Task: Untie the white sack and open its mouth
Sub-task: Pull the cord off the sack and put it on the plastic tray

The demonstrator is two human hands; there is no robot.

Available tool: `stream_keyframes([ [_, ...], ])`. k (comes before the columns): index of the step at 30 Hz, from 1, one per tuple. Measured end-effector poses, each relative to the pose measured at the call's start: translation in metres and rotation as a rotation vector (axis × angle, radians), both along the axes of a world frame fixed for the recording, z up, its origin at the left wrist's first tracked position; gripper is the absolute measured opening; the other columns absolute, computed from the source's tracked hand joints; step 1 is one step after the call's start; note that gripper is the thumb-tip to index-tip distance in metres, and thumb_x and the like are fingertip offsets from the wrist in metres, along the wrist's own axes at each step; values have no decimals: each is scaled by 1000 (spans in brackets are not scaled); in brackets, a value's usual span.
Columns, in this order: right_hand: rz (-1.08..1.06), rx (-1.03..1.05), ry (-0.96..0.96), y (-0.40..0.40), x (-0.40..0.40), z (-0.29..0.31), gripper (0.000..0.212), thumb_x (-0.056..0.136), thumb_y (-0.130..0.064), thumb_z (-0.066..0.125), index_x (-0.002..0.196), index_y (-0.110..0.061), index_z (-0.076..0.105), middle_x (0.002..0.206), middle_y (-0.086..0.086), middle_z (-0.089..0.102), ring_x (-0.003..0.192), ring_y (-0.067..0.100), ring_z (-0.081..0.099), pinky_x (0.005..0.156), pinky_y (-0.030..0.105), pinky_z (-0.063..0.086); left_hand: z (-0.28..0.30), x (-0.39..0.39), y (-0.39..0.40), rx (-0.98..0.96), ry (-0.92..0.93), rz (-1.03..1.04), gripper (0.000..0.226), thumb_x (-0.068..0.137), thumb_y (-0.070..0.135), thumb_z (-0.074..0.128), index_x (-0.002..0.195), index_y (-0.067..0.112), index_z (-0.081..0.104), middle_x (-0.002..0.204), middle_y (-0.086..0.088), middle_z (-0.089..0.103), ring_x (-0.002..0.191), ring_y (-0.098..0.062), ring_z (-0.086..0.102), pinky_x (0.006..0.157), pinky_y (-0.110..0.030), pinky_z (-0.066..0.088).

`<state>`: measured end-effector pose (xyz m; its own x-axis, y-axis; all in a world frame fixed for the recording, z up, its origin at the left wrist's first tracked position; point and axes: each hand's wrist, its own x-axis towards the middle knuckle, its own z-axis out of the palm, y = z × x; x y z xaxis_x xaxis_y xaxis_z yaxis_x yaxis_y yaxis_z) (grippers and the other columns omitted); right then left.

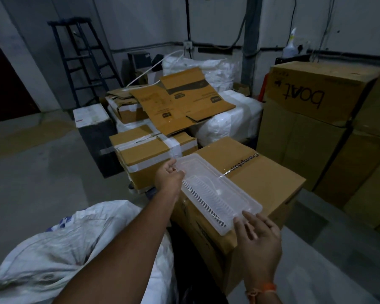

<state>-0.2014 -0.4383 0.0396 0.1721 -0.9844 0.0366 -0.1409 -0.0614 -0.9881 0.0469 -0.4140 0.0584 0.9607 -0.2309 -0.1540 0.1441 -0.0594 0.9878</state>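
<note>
A large white woven sack point(59, 244) with blue print lies at the lower left, partly under my left forearm; its mouth and tie are not visible. A clear plastic tray point(215, 189) with a slotted rack inside rests on a brown carton point(261, 183). My left hand point(168, 175) grips the tray's far left corner. My right hand point(258, 232) holds the tray's near corner, fingers spread over the rim.
Taped cartons point(149, 152), flattened cardboard point(184, 102) and white bundles point(233, 119) are piled behind. Tall stacked boxes point(312, 119) stand at the right, a dark stepladder point(83, 62) at the back left. Bare concrete floor point(35, 163) lies to the left.
</note>
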Motion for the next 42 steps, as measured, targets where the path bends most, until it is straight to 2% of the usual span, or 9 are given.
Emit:
stream_keyframes([
  [3,-17,-3,23,2,9,-5,27,83,-13,80,110,-13,77,120,-6,45,91,3,54,88,29,55,-5,3,7,295,-196,-27,51,87,13,78,135,18,63,130,-7,68,111,-24,69,99,-42,57],
  [9,-26,-13,115,1,27,-22,30,79,-20,83,109,-19,78,121,-11,39,107,8,47,103,46,52,-15,4,9,724,-432,-118,55,95,26,67,148,20,53,138,-13,66,124,-35,63,104,-42,53],
  [17,24,15,126,1,30,-31,28,79,-23,84,105,-30,76,120,-10,35,101,7,46,98,35,50,-25,7,3,741,-396,-143,53,98,23,64,149,16,51,144,-14,61,132,-35,57,108,-40,49],
  [22,116,128,14,1,29,-32,25,82,-26,82,94,-44,70,104,-14,49,78,-1,56,80,34,57,-28,17,0,608,-283,-101,47,92,18,71,138,20,63,126,-15,72,115,-33,68,100,-41,56],
  [27,125,145,-110,-10,27,-36,17,86,-21,78,101,-30,77,118,0,52,87,3,60,83,33,57,-22,26,0,726,-386,-82,36,88,29,74,123,33,70,138,-7,56,118,-30,63,99,-36,53],
  [33,79,184,-183,-40,31,-45,23,84,-36,77,107,-34,76,130,4,59,105,15,66,91,48,60,-10,49,-23,746,-482,-335,32,95,31,63,122,48,65,138,0,61,127,-30,55,104,-50,50],
  [36,76,156,-153,-50,34,-52,20,86,-36,75,106,-34,77,127,5,62,99,6,64,93,47,59,-6,57,-37,705,-432,-502,33,103,17,54,128,33,67,150,-3,56,132,-31,55,105,-46,51],
  [39,81,133,-119,-55,35,-60,18,84,-37,75,102,-41,77,120,6,67,99,16,67,89,50,61,-7,64,-48,695,-384,-511,39,105,4,45,125,27,69,157,-6,48,120,-34,61,81,-42,57],
  [42,85,137,-104,-56,35,-63,21,84,-33,77,102,-43,76,121,-2,66,105,16,66,87,49,61,-15,69,-50,683,-369,-492,44,103,-3,42,120,28,70,161,-9,42,119,-34,60,61,-29,49],
])
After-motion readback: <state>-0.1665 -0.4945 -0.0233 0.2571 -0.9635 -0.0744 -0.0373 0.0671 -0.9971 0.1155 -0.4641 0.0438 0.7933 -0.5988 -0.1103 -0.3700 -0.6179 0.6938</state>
